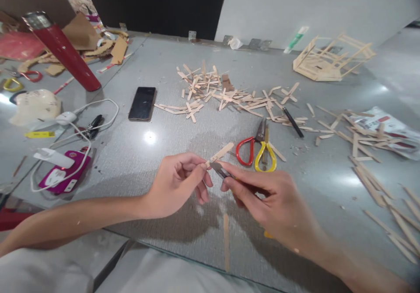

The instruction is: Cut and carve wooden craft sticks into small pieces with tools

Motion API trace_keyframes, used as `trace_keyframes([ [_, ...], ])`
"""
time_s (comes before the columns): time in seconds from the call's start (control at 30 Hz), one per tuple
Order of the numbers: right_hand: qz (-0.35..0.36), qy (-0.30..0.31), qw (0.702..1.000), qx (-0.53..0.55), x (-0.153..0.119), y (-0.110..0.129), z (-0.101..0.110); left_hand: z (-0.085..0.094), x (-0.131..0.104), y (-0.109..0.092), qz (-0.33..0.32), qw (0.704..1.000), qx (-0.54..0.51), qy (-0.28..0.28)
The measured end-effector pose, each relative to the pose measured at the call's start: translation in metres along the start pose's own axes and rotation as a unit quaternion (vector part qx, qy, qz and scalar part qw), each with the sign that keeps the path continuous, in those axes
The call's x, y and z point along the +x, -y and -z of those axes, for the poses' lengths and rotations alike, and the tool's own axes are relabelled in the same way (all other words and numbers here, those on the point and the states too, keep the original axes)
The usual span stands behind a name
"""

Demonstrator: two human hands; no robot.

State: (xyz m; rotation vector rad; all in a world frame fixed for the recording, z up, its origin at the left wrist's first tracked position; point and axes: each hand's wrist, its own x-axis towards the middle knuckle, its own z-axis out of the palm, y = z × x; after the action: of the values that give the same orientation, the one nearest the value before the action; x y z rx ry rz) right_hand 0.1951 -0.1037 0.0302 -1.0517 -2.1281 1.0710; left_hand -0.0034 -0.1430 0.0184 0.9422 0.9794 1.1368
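Between thumb and fingers, my left hand (180, 181) pinches one end of a flat wooden stick (221, 153) that points up and to the right. My right hand (262, 190) is closed around a cutter (222, 170) with a dark blade and a partly hidden yellow handle. The blade's tip lies at the stick beside my left fingertips. Below the hands, another wooden stick (226, 242) lies near the table's front edge. Just beyond my right hand are scissors with one red and one yellow handle (260, 150).
Behind lie a phone (142, 104), piled stick pieces (203, 82) and a black pen (293, 122). A wooden frame (331, 61) stands back right, with long sticks (370, 181) nearer. At left are a red flask (65, 54), cables and a purple device (67, 172).
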Motion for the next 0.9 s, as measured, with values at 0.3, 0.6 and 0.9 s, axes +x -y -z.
trace_keyframes([
  [0.3,0.212,-0.026,0.961,-0.178,-0.002,-0.012,0.006,0.002,-0.001,0.001,-0.058,0.996,0.063,-0.001],
  [0.6,0.392,-0.016,0.766,-0.51,0.001,0.006,0.025,0.004,0.003,0.005,-0.093,0.993,0.074,0.014],
  [0.9,0.322,-0.035,0.866,-0.38,-0.003,-0.01,0.019,0.006,0.005,0.008,-0.095,0.994,0.053,0.008],
])
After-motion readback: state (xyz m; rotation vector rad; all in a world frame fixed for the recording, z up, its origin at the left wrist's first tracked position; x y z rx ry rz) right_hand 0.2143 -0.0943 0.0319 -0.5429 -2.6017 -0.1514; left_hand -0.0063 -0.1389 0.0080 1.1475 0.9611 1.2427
